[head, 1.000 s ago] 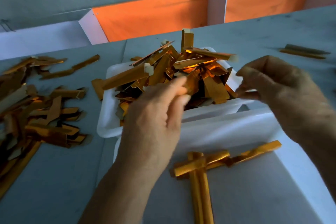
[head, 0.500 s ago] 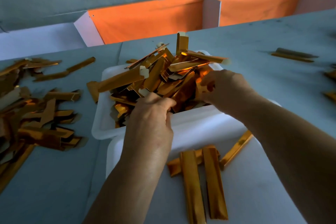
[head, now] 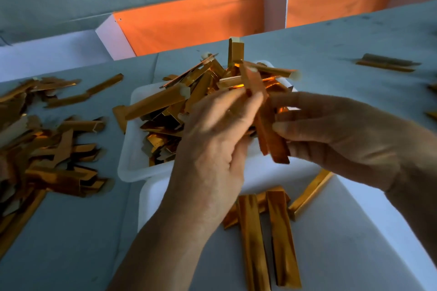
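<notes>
Above the heaped tray (head: 132, 168), the fingers (head: 238, 104) of the left hand (head: 212, 149) pinch the upper part of a gold strip (head: 272, 142), though blur hides the exact grip. The right hand (head: 343, 139) clasps the strip's lower part between thumb and curled fingers. The strip stands steeply, its lower end over the tray's near rim. The tray is piled with loose strips (head: 165, 104). Just nearer, a second tray (head: 369, 220) holds a few folded strips (head: 281, 231) lying flat. A heap (head: 47, 149) covers the surface (head: 71, 231) on the left; two strips (head: 385, 65) lie far right.
</notes>
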The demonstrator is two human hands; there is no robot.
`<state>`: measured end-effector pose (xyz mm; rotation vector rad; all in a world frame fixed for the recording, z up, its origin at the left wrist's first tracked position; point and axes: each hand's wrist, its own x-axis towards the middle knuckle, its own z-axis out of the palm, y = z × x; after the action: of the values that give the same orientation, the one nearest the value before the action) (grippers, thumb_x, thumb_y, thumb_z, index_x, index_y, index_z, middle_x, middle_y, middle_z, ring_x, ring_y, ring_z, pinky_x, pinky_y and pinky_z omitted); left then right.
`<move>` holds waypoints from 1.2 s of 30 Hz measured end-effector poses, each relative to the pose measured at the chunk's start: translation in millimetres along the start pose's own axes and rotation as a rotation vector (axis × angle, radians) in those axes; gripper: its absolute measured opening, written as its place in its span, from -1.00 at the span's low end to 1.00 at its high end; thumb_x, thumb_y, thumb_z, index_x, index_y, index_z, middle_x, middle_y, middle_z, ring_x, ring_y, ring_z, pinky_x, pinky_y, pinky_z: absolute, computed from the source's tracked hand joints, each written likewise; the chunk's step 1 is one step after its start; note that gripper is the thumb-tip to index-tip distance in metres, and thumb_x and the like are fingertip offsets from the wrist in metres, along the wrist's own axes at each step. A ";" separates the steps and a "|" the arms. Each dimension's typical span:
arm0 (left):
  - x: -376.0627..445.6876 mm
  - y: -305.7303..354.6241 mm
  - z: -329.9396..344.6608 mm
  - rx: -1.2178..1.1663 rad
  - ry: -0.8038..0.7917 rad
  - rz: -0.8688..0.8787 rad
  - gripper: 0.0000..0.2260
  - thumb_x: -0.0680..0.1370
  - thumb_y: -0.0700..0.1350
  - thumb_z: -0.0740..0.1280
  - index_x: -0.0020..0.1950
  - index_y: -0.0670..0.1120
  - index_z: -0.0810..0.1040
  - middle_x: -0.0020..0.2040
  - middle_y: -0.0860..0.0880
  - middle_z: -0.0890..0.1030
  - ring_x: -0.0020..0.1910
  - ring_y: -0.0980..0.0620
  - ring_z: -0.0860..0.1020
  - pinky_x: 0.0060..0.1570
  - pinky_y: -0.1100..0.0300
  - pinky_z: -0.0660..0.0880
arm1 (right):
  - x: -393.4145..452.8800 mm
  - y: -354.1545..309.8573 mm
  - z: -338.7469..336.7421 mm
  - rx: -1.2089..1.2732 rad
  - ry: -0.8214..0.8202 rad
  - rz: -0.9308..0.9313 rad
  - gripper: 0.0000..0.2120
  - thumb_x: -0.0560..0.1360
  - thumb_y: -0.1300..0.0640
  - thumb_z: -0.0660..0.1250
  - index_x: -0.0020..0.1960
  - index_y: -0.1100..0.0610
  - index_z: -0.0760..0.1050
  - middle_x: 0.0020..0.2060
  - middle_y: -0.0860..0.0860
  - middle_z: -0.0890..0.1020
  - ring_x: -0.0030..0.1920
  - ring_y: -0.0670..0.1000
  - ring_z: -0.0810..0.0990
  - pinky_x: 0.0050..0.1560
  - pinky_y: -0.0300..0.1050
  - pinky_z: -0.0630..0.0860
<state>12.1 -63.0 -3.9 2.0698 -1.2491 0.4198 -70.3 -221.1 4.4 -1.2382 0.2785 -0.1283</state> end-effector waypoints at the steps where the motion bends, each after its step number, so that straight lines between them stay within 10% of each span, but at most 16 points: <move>1: 0.6 1.2 -0.3 0.029 -0.002 0.059 -0.62 0.49 -0.24 0.35 0.31 -0.08 0.52 0.27 -0.05 0.50 0.34 -0.04 0.39 0.34 0.13 0.34 | -2.3 0.5 -3.2 -0.023 -0.067 0.028 -0.58 0.32 0.33 0.32 0.17 0.21 0.55 -0.11 0.15 0.70 -0.17 0.06 0.71 -0.28 -0.21 0.60; 6: 3.0 4.2 -4.0 0.159 0.020 0.233 -0.84 0.46 -0.09 0.36 -0.08 -0.14 0.68 0.21 -0.11 0.54 0.29 -0.12 0.39 0.27 -0.08 0.33 | -2.7 0.7 -18.6 -0.052 -0.156 0.129 -0.63 0.29 0.23 0.39 0.09 0.14 0.65 -0.04 0.13 0.70 -0.11 0.03 0.70 -0.24 -0.22 0.61; 14: -1.8 6.0 -4.2 -0.022 -0.040 0.033 -0.81 0.56 -0.15 0.32 0.09 -0.20 0.63 -0.14 -0.03 0.61 -0.22 0.21 0.49 -0.24 0.49 0.40 | 1.3 4.2 -22.1 -0.011 -0.160 -0.003 -0.53 0.30 -0.35 0.34 -0.10 0.03 0.63 -0.26 0.02 0.62 -0.31 -0.05 0.59 -0.34 -0.21 0.55; 23: -2.7 -3.1 0.7 -0.052 -0.087 -0.022 -0.77 0.57 -0.17 0.30 0.21 -0.15 0.59 -0.08 0.00 0.59 -0.15 0.15 0.54 -0.12 0.39 0.48 | 0.2 3.8 -30.6 -0.032 -0.255 0.065 -0.72 0.32 0.03 0.44 -0.05 0.16 0.68 -0.22 0.09 0.69 -0.27 -0.02 0.67 -0.31 -0.23 0.58; 29: -2.8 1.8 -3.0 -0.097 -0.204 -0.005 -0.45 0.44 0.22 0.30 0.32 -0.07 0.50 -0.03 0.15 0.47 -0.11 0.21 0.48 -0.19 0.45 0.49 | -0.4 0.7 -27.5 -0.073 -0.245 0.044 -0.76 0.36 0.01 0.36 -0.12 0.13 0.69 -0.25 0.08 0.69 -0.30 -0.03 0.67 -0.34 -0.25 0.58; 36: -3.1 -1.1 -0.4 0.029 -0.159 -0.010 -0.51 0.42 0.06 0.46 0.25 -0.17 0.55 0.01 -0.02 0.60 -0.08 0.08 0.54 -0.24 0.34 0.48 | 0.8 2.9 -19.6 -0.188 -0.068 -0.100 -0.72 0.21 0.08 0.47 -0.10 0.07 0.55 -0.21 0.12 0.68 -0.29 0.14 0.70 -0.34 -0.18 0.60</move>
<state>11.6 -60.4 -5.9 2.1682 -1.3310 0.2740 -75.2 -238.2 -4.3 -1.4408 0.1726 -0.1486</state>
